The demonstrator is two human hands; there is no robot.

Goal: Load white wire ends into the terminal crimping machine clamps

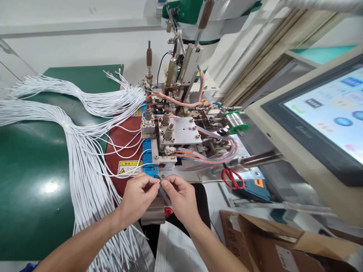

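Observation:
My left hand point(141, 190) and my right hand point(181, 198) meet at the machine's front edge, thumbs and index fingers pinched with the tips almost touching. A tiny pale bit shows between the fingertips, too small to name. Just beyond them is a row of blue fixture blocks point(147, 145), with single white wires leading into it. These wires come from a large bundle of white wires point(82, 177), which drapes over the table edge beside my left forearm. Behind it lies a second white bundle point(99, 100), its far end reaching the machine.
The wiring machine point(181, 130) has metal cylinders and orange and blue air hoses. A solder-like wire spool point(235, 122), red-handled scissors point(233, 178) and a touchscreen point(326, 113) are on the right. Below them stands an open cardboard box point(255, 241). The green table point(34, 181) extends left.

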